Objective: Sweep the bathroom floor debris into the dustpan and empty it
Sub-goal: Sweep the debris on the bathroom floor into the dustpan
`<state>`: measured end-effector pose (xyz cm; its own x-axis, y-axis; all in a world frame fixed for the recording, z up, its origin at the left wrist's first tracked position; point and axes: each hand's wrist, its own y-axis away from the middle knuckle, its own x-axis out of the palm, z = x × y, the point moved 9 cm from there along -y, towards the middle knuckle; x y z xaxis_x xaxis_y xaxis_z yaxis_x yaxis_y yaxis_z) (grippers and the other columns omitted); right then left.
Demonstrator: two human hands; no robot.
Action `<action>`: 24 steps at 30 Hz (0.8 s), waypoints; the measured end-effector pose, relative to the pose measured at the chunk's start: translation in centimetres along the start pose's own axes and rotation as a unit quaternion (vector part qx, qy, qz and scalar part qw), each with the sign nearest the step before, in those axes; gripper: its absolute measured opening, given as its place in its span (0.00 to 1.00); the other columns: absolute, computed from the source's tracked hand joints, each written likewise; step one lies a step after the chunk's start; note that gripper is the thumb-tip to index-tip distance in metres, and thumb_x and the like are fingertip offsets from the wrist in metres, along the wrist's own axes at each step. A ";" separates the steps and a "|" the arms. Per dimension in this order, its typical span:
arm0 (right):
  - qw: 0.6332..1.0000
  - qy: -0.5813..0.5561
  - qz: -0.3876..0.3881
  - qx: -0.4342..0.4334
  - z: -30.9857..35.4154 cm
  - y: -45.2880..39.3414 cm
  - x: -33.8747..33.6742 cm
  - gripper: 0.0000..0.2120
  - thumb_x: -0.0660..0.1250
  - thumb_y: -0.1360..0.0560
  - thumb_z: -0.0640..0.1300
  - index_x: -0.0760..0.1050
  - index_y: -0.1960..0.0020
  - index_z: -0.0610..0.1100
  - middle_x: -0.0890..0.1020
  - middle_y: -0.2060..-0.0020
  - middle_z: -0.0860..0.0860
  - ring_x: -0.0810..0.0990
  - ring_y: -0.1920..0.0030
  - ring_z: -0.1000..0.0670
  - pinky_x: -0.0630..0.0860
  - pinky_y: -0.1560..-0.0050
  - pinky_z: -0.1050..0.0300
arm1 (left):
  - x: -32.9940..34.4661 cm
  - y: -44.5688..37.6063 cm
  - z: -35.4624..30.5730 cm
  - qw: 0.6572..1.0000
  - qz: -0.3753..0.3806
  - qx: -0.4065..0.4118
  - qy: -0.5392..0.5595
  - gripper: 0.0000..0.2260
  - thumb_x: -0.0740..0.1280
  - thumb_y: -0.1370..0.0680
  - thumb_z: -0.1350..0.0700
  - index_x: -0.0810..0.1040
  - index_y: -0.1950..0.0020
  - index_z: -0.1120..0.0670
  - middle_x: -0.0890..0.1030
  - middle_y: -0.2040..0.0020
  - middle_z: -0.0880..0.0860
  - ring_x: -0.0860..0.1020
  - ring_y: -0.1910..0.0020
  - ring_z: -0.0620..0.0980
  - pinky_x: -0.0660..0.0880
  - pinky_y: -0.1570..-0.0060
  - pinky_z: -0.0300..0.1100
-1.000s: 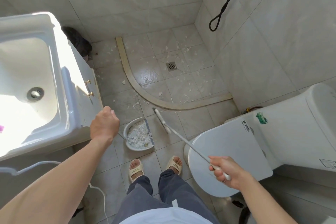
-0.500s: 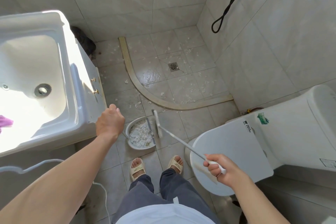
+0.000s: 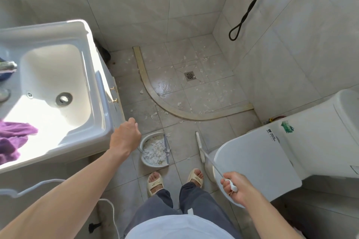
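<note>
Broom (image 3: 200, 146) beside debris-filled dustpan (image 3: 153, 149)

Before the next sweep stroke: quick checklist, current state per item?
1. Right hand grips broom handle: ok.
2. Left hand on dustpan handle: cannot tell, handle hidden behind the hand.
3. Dustpan on the floor, open side facing broom head: ok.
4. Pan has room: not ok, largely covered with white scraps.
5. Floor swept: not ok, debris remains around the drain.
6. Feet clear of pan: ok.
</note>
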<state>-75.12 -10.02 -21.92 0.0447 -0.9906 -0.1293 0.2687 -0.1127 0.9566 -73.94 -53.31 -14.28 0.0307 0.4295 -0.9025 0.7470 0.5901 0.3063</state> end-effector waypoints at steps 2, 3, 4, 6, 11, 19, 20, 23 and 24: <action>1.000 0.029 -0.006 0.010 -1.8 0.1 1.9 0.04 0.57 0.24 0.29 0.69 0.56 0.32 0.71 0.69 0.42 0.67 0.82 0.54 0.63 0.84 0.68 | 0.5 0.0 0.7 1.000 0.001 0.002 0.006 0.11 0.53 0.16 0.55 0.70 0.54 0.58 0.76 0.62 0.56 0.74 0.66 0.56 0.68 0.67 0.49; 0.999 0.038 -0.003 0.016 -2.6 0.4 2.8 0.04 0.57 0.24 0.29 0.70 0.55 0.31 0.71 0.69 0.42 0.66 0.81 0.54 0.62 0.84 0.68 | 0.5 0.0 1.0 1.000 -0.003 0.002 0.005 0.11 0.53 0.17 0.55 0.70 0.55 0.58 0.76 0.62 0.57 0.74 0.66 0.57 0.68 0.67 0.48; 0.999 0.039 0.006 0.022 -3.1 0.8 3.7 0.04 0.57 0.24 0.29 0.70 0.54 0.30 0.71 0.70 0.43 0.65 0.81 0.54 0.61 0.83 0.68 | 0.5 0.0 1.2 1.000 -0.009 0.001 0.004 0.11 0.53 0.17 0.56 0.69 0.55 0.58 0.76 0.62 0.57 0.74 0.66 0.57 0.67 0.67 0.48; 0.998 0.019 0.038 0.040 -3.6 1.9 4.9 0.06 0.56 0.22 0.30 0.70 0.54 0.31 0.70 0.70 0.44 0.64 0.81 0.55 0.59 0.84 0.68 | 0.3 0.0 1.5 1.000 -0.015 -0.002 0.004 0.10 0.53 0.17 0.56 0.69 0.55 0.58 0.75 0.63 0.56 0.72 0.67 0.57 0.66 0.67 0.48; 0.984 -0.081 0.123 0.102 -1.3 3.1 4.7 0.09 0.54 0.19 0.35 0.68 0.57 0.37 0.70 0.74 0.45 0.62 0.85 0.58 0.57 0.88 0.69 | 0.7 -0.3 1.3 0.999 -0.026 0.011 0.030 0.11 0.53 0.17 0.56 0.69 0.56 0.57 0.75 0.63 0.57 0.74 0.66 0.58 0.70 0.67 0.48; 0.994 0.087 0.068 -0.026 -0.1 4.1 6.7 0.04 0.59 0.22 0.32 0.72 0.49 0.33 0.73 0.70 0.42 0.65 0.80 0.55 0.60 0.84 0.68 | 2.2 0.2 0.6 0.999 -0.019 0.010 0.034 0.09 0.53 0.18 0.57 0.68 0.56 0.56 0.72 0.63 0.54 0.77 0.66 0.59 0.73 0.67 0.48; 0.991 0.114 0.051 -0.045 -0.4 3.8 7.3 0.05 0.59 0.23 0.31 0.73 0.49 0.32 0.74 0.70 0.42 0.66 0.80 0.54 0.60 0.83 0.67 | 2.3 0.2 0.5 0.999 -0.015 0.011 0.033 0.08 0.54 0.19 0.57 0.68 0.56 0.56 0.72 0.63 0.54 0.77 0.66 0.59 0.75 0.67 0.49; 0.987 0.153 0.022 -0.041 -2.2 3.2 9.0 0.07 0.59 0.24 0.30 0.75 0.50 0.31 0.73 0.70 0.42 0.67 0.78 0.53 0.61 0.81 0.65 | 2.3 0.3 0.4 1.000 -0.008 0.007 0.029 0.07 0.55 0.19 0.58 0.68 0.57 0.55 0.74 0.64 0.55 0.77 0.67 0.58 0.76 0.67 0.50; 0.989 0.143 0.024 -0.028 -2.8 2.9 9.3 0.07 0.58 0.23 0.30 0.74 0.50 0.31 0.73 0.70 0.42 0.67 0.79 0.53 0.62 0.81 0.66 | 2.3 0.4 0.5 1.000 -0.008 0.007 0.029 0.07 0.54 0.19 0.58 0.68 0.57 0.55 0.74 0.64 0.55 0.76 0.68 0.58 0.76 0.67 0.49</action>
<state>-71.22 -19.31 -21.04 0.3264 -0.9316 -0.1600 0.3129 -0.0532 0.9483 -73.28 -52.45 -16.39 -0.0199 0.4594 -0.8880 0.7567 0.5874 0.2869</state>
